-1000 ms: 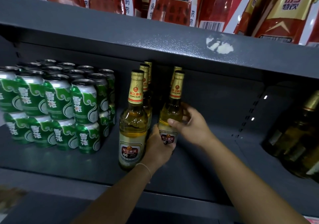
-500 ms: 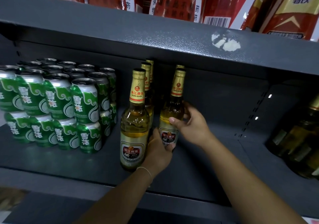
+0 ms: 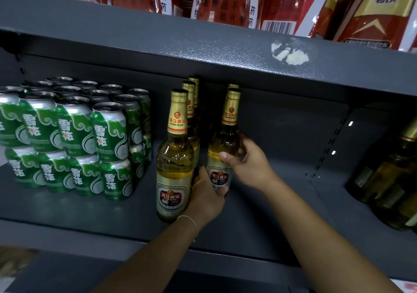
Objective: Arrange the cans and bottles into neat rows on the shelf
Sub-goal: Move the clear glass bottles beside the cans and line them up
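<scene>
On the grey shelf (image 3: 282,207), beside the stacked green cans (image 3: 74,139), both hands hold one beer bottle (image 3: 222,148), left hand (image 3: 206,196) at its base, right hand (image 3: 247,161) around its body; a tilt or sideways slip could topple the adjacent front bottle (image 3: 174,157) forward.

Cans (image 3: 106,132) were green with white swirls; bottles (image 3: 174,157) amber with gold foil necks; shelf (image 3: 67,207) dark grey.
</scene>
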`<state>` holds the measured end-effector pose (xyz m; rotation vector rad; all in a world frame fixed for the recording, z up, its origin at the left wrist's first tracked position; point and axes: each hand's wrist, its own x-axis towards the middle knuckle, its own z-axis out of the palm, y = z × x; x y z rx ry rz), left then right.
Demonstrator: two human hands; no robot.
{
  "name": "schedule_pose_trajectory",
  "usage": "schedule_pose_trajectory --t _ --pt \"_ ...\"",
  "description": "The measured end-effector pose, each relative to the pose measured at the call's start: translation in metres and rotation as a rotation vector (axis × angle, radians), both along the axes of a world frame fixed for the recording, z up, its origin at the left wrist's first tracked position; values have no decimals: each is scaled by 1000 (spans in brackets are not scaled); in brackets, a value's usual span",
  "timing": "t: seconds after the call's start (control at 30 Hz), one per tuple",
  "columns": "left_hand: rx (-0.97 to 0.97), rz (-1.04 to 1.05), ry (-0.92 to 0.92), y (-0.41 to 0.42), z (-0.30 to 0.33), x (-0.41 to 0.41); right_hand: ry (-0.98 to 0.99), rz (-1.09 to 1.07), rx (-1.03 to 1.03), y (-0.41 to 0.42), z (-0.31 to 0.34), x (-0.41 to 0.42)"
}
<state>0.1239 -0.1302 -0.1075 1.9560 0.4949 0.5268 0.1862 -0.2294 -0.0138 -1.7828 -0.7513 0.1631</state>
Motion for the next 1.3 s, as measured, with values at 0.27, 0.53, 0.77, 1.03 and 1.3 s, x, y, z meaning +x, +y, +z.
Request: schedule_pose_trajectory --t 0.27,0.53,0.77,1.03,1.3 --pt "-13 -32 102 -12 21 -13 12 9 -5 -5 1 2" --pt "145 -200 151 -44 56 -50 -67 -145 76 -30 4 9" --pt "153 -366 71 -81 76 -34 -100 -342 117 -95 8 15" --pt "255 -428 -53 -137 94 30 -165 -612 109 -220 20 29" --pt "133 -614 -122 -221 99 82 -273 -929 85 -326 22 48"
